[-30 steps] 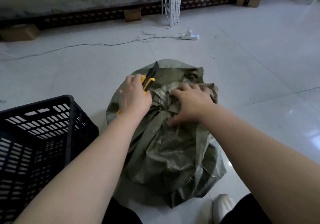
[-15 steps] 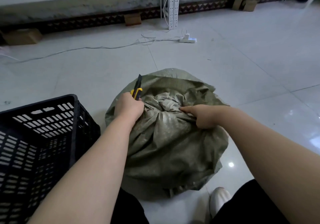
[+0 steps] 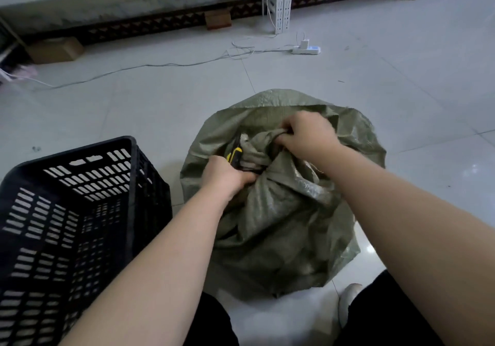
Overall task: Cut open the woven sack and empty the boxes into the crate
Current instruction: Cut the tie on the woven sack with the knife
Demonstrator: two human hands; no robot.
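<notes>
Sack [image 3: 284,211]: green woven, tied shut, on the floor [image 3: 134,109] just right of the crate.
Crate [image 3: 67,211]: black, slotted, at lower left.
Left hand [image 3: 227,176]: fingers curled tight round a yellow-black knife [image 3: 234,155], tip at the knot.
Right hand [image 3: 308,134]: fingers clenched on the bunched sack neck.

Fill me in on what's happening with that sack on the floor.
A person is working at the tied neck of a green woven sack on the tiled floor. The left hand grips a yellow-and-black utility knife at the bunched top, while the right hand pinches and pulls the gathered fabric. The sack looks closed, and no boxes are visible. A black plastic crate stands to the left; what shows of its inside looks empty.
</notes>
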